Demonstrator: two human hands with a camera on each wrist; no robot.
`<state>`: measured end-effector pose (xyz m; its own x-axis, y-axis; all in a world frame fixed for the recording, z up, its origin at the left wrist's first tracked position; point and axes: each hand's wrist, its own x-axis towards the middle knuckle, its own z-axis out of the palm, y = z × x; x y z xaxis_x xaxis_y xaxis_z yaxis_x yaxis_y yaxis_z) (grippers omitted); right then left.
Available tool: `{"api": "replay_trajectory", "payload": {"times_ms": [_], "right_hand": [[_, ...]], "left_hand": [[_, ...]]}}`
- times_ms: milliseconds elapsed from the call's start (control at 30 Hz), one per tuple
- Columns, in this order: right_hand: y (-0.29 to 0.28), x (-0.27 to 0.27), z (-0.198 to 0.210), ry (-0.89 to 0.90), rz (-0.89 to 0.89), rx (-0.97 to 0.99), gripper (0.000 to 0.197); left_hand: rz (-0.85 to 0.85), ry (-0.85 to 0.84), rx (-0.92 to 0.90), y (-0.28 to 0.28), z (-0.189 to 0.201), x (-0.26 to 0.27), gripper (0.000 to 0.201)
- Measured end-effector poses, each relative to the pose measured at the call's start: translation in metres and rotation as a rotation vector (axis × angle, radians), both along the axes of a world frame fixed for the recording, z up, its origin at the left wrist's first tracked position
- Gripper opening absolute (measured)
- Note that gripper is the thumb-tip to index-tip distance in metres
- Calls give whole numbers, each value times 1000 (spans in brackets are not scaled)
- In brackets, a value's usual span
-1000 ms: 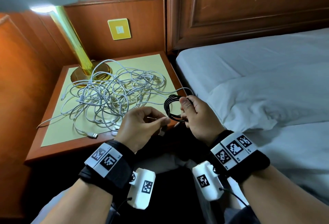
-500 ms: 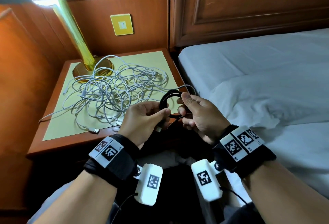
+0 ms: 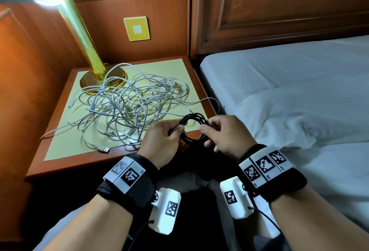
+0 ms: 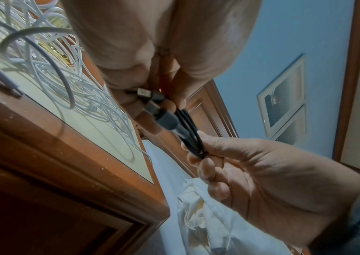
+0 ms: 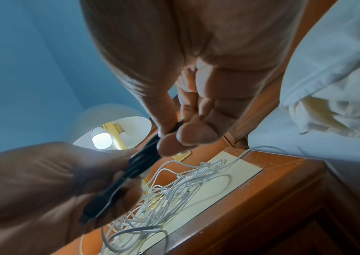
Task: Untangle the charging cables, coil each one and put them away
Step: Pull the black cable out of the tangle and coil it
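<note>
Both grips hold the black cable coil (image 3: 192, 129), left hand (image 3: 162, 139) at nine o'clock, right hand (image 3: 225, 135) at three, likely keeping its loops from springing open.

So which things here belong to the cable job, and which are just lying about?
Job:
coiled black cable, held by left hand and right hand
tangled white cables on wooden nightstand

Lying about:
brass lamp
yellow wall switch
white bed

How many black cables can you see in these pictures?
1: a black cable, coiled, held between the left hand and right hand over the bedside table. Others may be hidden in the white tangle.
</note>
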<state>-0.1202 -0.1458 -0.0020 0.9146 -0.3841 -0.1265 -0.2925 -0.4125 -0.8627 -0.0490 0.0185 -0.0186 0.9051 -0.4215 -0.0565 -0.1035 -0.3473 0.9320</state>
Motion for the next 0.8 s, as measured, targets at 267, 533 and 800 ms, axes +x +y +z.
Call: {"api": "replay_trajectory", "payload": {"times_ms": [267,533,800], "right_hand": [[-14,17,-13,56,-30,-11,20],[-39,43,-38,142,-200,-50,31],[-43,62,-55,212,-248,-33,15]], "left_hand": [[-58,42,74,-8,-2,12,23],[-43,-166,356,-12,-10,38,31],[-67,-156,441,-18,-12,46,31]]}}
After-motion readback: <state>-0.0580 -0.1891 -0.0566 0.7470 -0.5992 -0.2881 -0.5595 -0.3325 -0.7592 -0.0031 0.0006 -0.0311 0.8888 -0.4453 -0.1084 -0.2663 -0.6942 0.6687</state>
